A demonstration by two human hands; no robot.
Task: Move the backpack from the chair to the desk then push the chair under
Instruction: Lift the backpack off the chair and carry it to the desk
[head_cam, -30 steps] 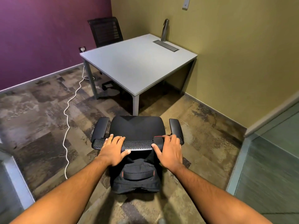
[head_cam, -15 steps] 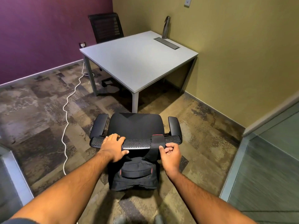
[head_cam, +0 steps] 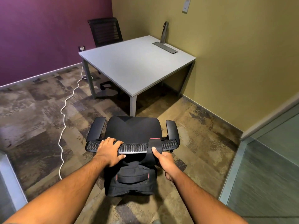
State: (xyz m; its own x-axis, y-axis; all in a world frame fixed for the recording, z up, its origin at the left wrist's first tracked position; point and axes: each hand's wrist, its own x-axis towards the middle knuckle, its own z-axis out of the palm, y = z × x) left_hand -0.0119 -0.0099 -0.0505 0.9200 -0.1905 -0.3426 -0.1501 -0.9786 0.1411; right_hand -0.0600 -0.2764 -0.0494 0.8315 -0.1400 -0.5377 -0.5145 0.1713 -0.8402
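Note:
A black office chair [head_cam: 132,128] stands in front of me, its backrest top nearest. A black backpack [head_cam: 131,180] with thin red trim hangs behind the backrest, its strap [head_cam: 154,143] looped over the top edge. My left hand [head_cam: 109,151] rests flat on the backrest top, left of centre. My right hand [head_cam: 165,160] pinches the strap just below the backrest edge, thumb on the strap. The white desk [head_cam: 135,65] stands beyond the chair, one corner leg pointing at the seat.
A steel bottle [head_cam: 164,32] and a grey cable tray [head_cam: 165,47] sit at the desk's far right. A second black chair [head_cam: 105,32] stands behind the desk. A white cable [head_cam: 64,113] snakes over the carpet on the left. Glass partitions flank both sides.
My right hand has slid off the backrest top and closed on the backpack strap below it. The left hand has stayed on the backrest.

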